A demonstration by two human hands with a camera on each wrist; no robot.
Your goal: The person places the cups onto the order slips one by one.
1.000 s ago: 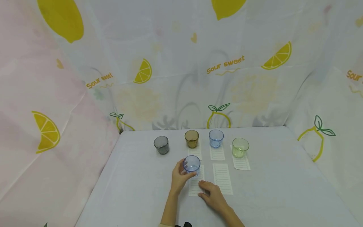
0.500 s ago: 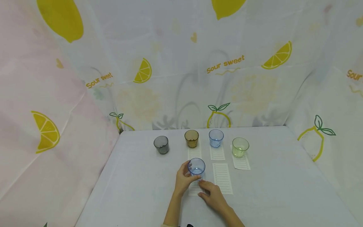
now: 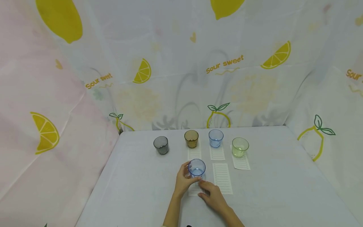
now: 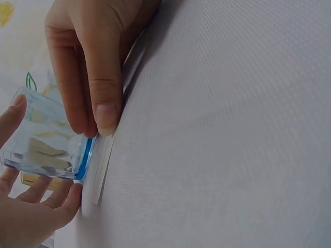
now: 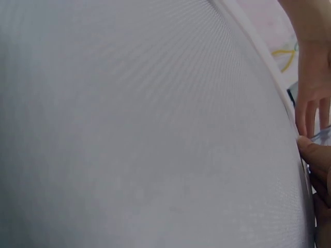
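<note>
In the head view my left hand (image 3: pixel 182 183) grips a clear blue glass (image 3: pixel 197 168) round its side, thumb in front and fingers behind. The glass stands upright over the far part of a lined paper strip (image 3: pixel 195 190). My right hand (image 3: pixel 214 196) rests at that strip's right side, fingertips against the paper just in front of the glass. From the left wrist view, the blue glass (image 4: pixel 49 132) has its base at the strip, and the right hand's thumb and fingers press down beside it. The right wrist view mostly shows white cloth, with the hands at its right edge.
Behind the hands stand a grey glass (image 3: pixel 161 145), an amber glass (image 3: pixel 191 139), another blue glass (image 3: pixel 216 138) and a green glass (image 3: pixel 240 147). All but the grey one stand on lined strips. A bare lined strip (image 3: pixel 222 178) lies right of the held glass. Lemon-print cloth (image 3: pixel 170 78) surrounds the table.
My left hand has moved the blue glass a little to the right and nearer, toward the right hand's fingertips. The right hand has stayed in place.
</note>
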